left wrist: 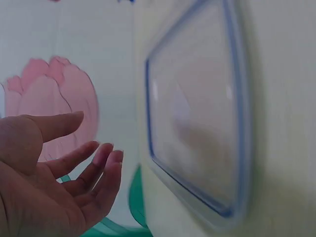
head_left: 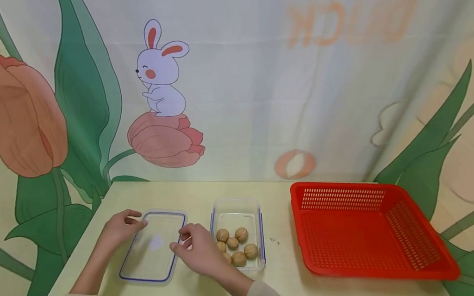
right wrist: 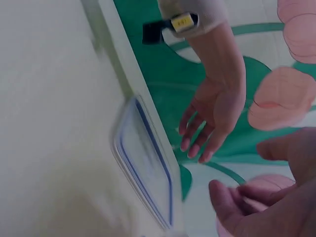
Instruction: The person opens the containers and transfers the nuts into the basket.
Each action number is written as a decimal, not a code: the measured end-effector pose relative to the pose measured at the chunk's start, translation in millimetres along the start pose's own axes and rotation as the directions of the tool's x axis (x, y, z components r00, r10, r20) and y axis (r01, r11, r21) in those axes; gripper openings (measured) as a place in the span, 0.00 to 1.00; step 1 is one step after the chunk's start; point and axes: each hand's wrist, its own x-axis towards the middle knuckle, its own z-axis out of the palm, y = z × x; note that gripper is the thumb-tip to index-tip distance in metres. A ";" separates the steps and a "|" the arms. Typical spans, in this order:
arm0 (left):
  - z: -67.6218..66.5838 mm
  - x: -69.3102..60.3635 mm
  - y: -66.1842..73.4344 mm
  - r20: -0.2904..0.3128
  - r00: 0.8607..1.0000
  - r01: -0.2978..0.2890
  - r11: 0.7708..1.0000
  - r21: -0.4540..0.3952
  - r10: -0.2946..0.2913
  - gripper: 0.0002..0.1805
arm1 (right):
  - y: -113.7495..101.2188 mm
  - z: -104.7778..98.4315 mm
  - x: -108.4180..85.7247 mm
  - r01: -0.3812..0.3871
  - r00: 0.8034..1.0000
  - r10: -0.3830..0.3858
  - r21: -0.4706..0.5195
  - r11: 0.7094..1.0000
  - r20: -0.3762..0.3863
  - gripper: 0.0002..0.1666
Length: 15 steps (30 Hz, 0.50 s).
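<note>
A clear plastic lid (head_left: pixel 151 254) with a blue seal lies flat on the table. Over its far left edge hovers my left hand (head_left: pixel 120 229), fingers loosely bent and holding nothing; the left wrist view shows that hand (left wrist: pixel 64 177) apart from the lid (left wrist: pixel 197 113). My right hand (head_left: pixel 201 250) is between the lid's right edge and a clear container (head_left: pixel 235 207), its thumb and fingers apart with nothing between them. Inside the container, several walnuts (head_left: pixel 239 259) sit toward the near end. In the right wrist view, both hands stand clear of the lid (right wrist: pixel 145 163).
A shallow red plastic basket (head_left: pixel 361 236) with slotted walls stands on the right of the pale table (head_left: pixel 282 274). Small dark marks lie between the container and the basket. Behind the table hangs a curtain (head_left: pixel 241 96) printed with tulips and a rabbit.
</note>
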 end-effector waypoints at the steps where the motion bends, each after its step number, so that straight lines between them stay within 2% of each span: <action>1: 2.2 -1.3 8.1 -0.002 1.000 -0.024 1.000 -0.008 0.024 0.30 | 1.6 -7.8 0.4 0.035 0.999 -0.035 0.022 0.999 -0.007 0.22; 3: 8.1 -3.8 25.0 -0.002 0.998 -0.057 0.998 -0.032 0.057 0.30 | 5.1 -24.0 1.6 0.094 0.995 -0.094 0.042 0.995 -0.022 0.20; 6: 17.7 -5.3 52.0 -0.001 0.996 -0.091 0.992 -0.090 0.092 0.30 | 12.5 -47.7 4.6 0.137 0.990 -0.136 0.042 0.990 -0.022 0.18; 10: 38.2 0.4 87.2 -0.006 0.989 -0.147 0.971 -0.189 0.149 0.29 | 25.9 -76.6 8.5 0.140 0.990 -0.140 0.007 0.990 -0.013 0.19; 13: 60.5 9.3 104.3 -0.007 0.982 -0.184 0.953 -0.240 0.187 0.28 | 37.7 -93.7 13.1 0.149 0.989 -0.150 -0.011 0.989 -0.012 0.19; 15: 76.6 14.7 110.0 -0.003 0.979 -0.197 0.948 -0.249 0.203 0.27 | 45.9 -102.3 16.5 0.167 0.986 -0.167 -0.014 0.986 -0.017 0.19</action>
